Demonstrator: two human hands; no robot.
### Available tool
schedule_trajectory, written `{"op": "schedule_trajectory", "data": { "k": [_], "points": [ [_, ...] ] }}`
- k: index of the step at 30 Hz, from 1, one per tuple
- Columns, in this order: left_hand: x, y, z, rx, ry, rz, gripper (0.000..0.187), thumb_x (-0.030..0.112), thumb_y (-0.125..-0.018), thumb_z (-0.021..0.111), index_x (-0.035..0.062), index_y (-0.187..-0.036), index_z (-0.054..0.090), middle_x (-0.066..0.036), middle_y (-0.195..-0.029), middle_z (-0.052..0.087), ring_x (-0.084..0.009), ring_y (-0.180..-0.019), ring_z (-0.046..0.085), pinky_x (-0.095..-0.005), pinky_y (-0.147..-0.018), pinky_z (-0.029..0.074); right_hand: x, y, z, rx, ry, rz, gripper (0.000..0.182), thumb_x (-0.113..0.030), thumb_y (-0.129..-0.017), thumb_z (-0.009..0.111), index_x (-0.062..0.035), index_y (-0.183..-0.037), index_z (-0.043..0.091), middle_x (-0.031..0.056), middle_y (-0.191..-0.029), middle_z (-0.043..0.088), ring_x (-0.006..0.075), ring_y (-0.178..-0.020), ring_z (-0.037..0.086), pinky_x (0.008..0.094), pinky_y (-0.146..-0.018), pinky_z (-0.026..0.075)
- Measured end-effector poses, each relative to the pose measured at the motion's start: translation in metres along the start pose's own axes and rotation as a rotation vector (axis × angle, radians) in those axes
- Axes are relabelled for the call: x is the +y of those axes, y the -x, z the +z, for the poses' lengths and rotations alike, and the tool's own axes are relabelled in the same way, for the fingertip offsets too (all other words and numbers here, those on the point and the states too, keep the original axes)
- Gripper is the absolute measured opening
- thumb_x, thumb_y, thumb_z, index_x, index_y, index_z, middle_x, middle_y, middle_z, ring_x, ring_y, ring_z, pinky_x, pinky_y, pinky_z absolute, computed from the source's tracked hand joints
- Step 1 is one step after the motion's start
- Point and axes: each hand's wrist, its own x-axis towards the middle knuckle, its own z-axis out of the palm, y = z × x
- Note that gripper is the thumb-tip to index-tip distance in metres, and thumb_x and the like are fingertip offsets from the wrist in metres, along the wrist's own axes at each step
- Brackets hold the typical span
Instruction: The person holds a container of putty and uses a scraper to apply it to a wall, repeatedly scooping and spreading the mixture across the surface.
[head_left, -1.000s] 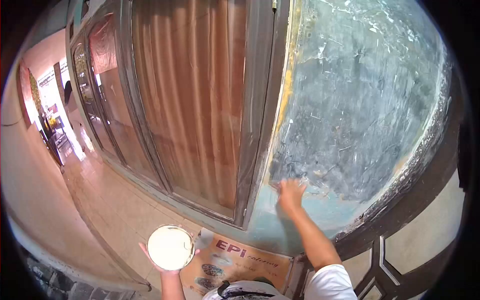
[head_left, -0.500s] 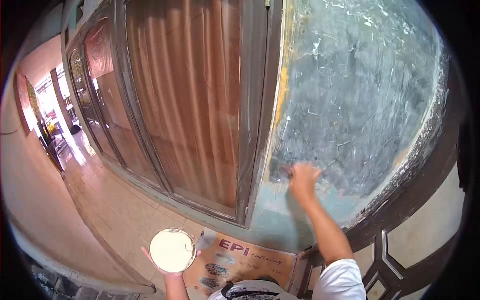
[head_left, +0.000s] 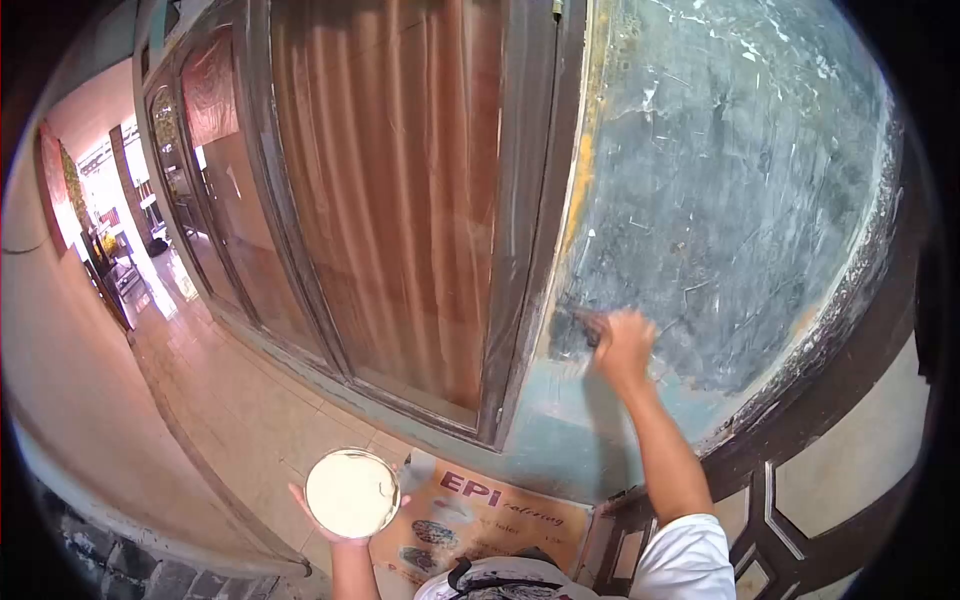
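Right hand (head_left: 624,345) clenched around a brush (head_left: 585,322), bristles pressed against the scuffed blue-grey wall (head_left: 720,200) beside the window frame (head_left: 530,220); left hand (head_left: 335,525) cupped open beneath a round paint can (head_left: 352,492), low at waist level.

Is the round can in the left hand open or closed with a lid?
Open. The can, resting on the left hand, has no lid, and pale paint fills it nearly up to the rim.
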Motion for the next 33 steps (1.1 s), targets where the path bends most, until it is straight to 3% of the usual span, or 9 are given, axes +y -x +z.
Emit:
{"op": "schedule_trajectory", "data": {
  "k": [4,7,11,16,19,20,23,27,33],
  "points": [
    [0.004,0.003,-0.006,0.006,-0.048,0.001,0.102,0.096,-0.083,0.038,0.0247,-0.154,0.052,-0.021,-0.163,0.042,-0.0645,-0.143,0.034,-0.0945,-0.095,0.029,-0.005,0.116,0.073,-0.512,-0.045,-0.097,0.020,-0.016,-0.088,0.067,-0.0128,-0.107,0.070,0.0119,-0.110,0.065,0.0357,-0.117,0.057,0.0657,-0.096,0.038],
    [0.009,0.001,-0.005,-0.085,-0.260,0.003,0.103,0.097,-0.082,0.038,0.0245,-0.155,0.051,-0.021,-0.162,0.042,-0.0644,-0.142,0.035,-0.0946,-0.096,0.029,0.007,0.055,0.055,-0.230,0.172,-0.074,0.019,-0.015,-0.089,0.068,-0.0131,-0.107,0.070,0.0102,-0.107,0.065,0.0352,-0.112,0.058,0.0610,-0.092,0.039],
    [0.006,0.000,0.008,0.117,0.078,0.009,0.106,0.097,-0.081,0.040,0.0213,-0.155,0.051,-0.022,-0.160,0.044,-0.0653,-0.139,0.039,-0.0952,-0.096,0.029,0.020,-0.063,-0.050,0.227,-0.073,0.067,0.016,-0.013,-0.090,0.068,-0.0140,-0.107,0.069,0.0074,-0.103,0.064,0.0336,-0.105,0.057,0.0533,-0.083,0.036],
    [-0.012,-0.009,0.004,-0.068,-0.093,-0.020,0.108,0.095,-0.082,0.042,0.0160,-0.154,0.050,-0.023,-0.159,0.045,-0.0651,-0.138,0.040,-0.0956,-0.093,0.032,0.017,-0.011,-0.020,0.033,-0.015,-0.065,0.014,-0.013,-0.090,0.069,-0.0129,-0.103,0.071,0.0069,-0.103,0.064,0.0336,-0.107,0.058,0.0576,-0.091,0.038],
    [-0.026,-0.014,0.013,-0.062,-0.262,-0.029,0.106,0.095,-0.082,0.042,0.0179,-0.154,0.051,-0.022,-0.160,0.044,-0.0629,-0.141,0.039,-0.0953,-0.094,0.031,-0.011,0.080,0.044,-0.446,-0.065,-0.053,0.015,-0.015,-0.089,0.070,-0.0136,-0.104,0.072,0.0073,-0.108,0.065,0.0338,-0.115,0.057,0.0660,-0.097,0.036],
    [-0.033,-0.010,0.035,0.067,0.260,-0.087,0.106,0.095,-0.083,0.041,0.0182,-0.155,0.050,-0.022,-0.162,0.042,-0.0595,-0.144,0.038,-0.0946,-0.096,0.029,-0.013,0.096,0.059,-0.464,-0.098,-0.105,0.016,-0.016,-0.089,0.070,-0.0141,-0.105,0.073,0.0074,-0.109,0.066,0.0338,-0.116,0.057,0.0683,-0.097,0.035],
    [-0.040,-0.016,0.030,-0.025,0.184,-0.091,0.106,0.095,-0.083,0.041,0.0188,-0.156,0.049,-0.022,-0.162,0.041,-0.0573,-0.145,0.039,-0.0939,-0.098,0.029,-0.006,0.043,0.053,-0.305,-0.062,-0.099,0.014,-0.017,-0.089,0.071,-0.0146,-0.103,0.072,0.0074,-0.105,0.066,0.0342,-0.114,0.058,0.0699,-0.099,0.033],
    [-0.045,-0.017,0.022,-0.030,-0.083,-0.055,0.105,0.096,-0.082,0.040,0.0190,-0.154,0.052,-0.023,-0.161,0.043,-0.0582,-0.145,0.037,-0.0937,-0.097,0.030,0.014,-0.092,-0.043,0.183,-0.092,-0.010,0.010,-0.013,-0.087,0.072,-0.0140,-0.097,0.068,0.0063,-0.099,0.064,0.0314,-0.101,0.057,0.0550,-0.088,0.034],
    [-0.073,-0.028,0.027,-0.080,-0.218,-0.033,0.106,0.096,-0.083,0.039,0.0178,-0.154,0.051,-0.023,-0.159,0.045,-0.0607,-0.141,0.039,-0.0934,-0.096,0.032,0.000,-0.043,-0.027,0.044,-0.042,-0.170,0.013,-0.009,-0.085,0.069,-0.0132,-0.097,0.070,0.0059,-0.100,0.066,0.0320,-0.102,0.058,0.0542,-0.086,0.034]
  ]
}}
